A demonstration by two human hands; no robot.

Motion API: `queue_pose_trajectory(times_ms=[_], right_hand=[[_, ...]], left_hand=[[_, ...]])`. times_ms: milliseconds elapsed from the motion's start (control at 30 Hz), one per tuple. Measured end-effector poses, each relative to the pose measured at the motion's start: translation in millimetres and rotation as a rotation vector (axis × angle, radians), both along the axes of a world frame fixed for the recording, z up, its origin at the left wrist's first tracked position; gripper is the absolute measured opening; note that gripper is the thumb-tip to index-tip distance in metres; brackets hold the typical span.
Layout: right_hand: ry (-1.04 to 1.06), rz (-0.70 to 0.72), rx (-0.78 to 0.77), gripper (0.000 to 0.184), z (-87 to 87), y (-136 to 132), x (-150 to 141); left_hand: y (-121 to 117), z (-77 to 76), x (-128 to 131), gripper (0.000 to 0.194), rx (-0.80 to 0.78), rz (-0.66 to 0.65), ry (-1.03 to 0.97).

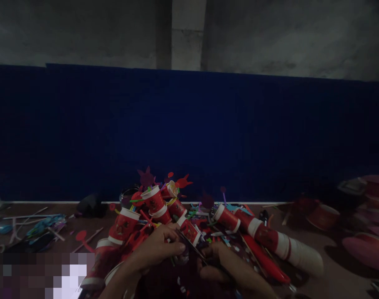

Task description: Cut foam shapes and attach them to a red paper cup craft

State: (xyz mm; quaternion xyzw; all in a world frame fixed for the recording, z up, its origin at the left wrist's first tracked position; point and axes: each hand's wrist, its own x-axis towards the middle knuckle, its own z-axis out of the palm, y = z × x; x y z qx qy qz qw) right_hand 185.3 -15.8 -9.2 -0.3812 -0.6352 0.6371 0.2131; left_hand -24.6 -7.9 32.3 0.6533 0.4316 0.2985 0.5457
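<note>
The scene is dim. My left hand (158, 247) is closed, fingers curled round something small and dark that I cannot make out, just in front of a pile of red paper cups (153, 199) with white rims. My right hand (227, 265) is closed on dark scissors (192, 247), whose blades point up-left toward my left hand. Coloured straws and paper cut-outs (183, 182) stick out of the cups. A long row of nested red cups (270, 238) lies on its side to the right.
A dark blue board (189, 133) stands upright behind the table, a grey wall above it. Pink and red plates and bowls (368, 245) sit at the right. Loose straws and scraps (43, 224) lie at the left. A blurred patch covers the lower left corner.
</note>
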Motion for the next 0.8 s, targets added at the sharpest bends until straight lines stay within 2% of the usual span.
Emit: queue_pose_trajectory(times_ms=[133, 267, 400, 467, 500, 567, 633, 733, 800], right_hand=[[-0.058, -0.056, 0.001, 0.031, -5.4, 1.9, 4.1], [-0.087, -0.084, -0.001, 0.036, -1.9, 2.1, 2.1], [-0.026, -0.223, -0.014, 0.042, -0.1, 5.8, 3.4], [-0.036, -0.279, 0.064, 0.044, -2.8, 8.4, 8.1], [-0.106, -0.304, 0.139, 0.041, -5.2, 9.2, 11.3], [-0.384, -0.376, 0.324, 0.030, -11.5, 8.8, 18.2], [-0.650, -0.425, 0.442, 0.023, -18.8, 5.2, 24.3], [-0.833, -0.482, 0.478, 0.021, -29.4, -4.6, 29.1], [-0.922, -0.525, 0.495, 0.022, -35.5, -11.6, 29.1]], left_hand=[[0.4, -3.2, -0.5, 0.017, -0.023, -0.041, -0.027], [0.4, -7.0, 1.4, 0.024, -0.050, -0.019, -0.026], [1.1, -11.4, 7.0, 0.030, 0.007, 0.033, 0.005], [1.9, -17.2, 10.2, 0.035, 0.046, 0.048, 0.060], [2.0, -21.6, 11.4, 0.037, 0.062, 0.053, 0.098], [1.5, -32.9, 12.4, 0.038, 0.071, 0.066, 0.165], [-0.7, -45.7, 10.8, 0.035, 0.069, 0.081, 0.256], [-7.5, -61.1, 4.8, 0.031, 0.114, 0.097, 0.420], [-14.4, -65.3, 0.6, 0.028, 0.189, 0.135, 0.524]])
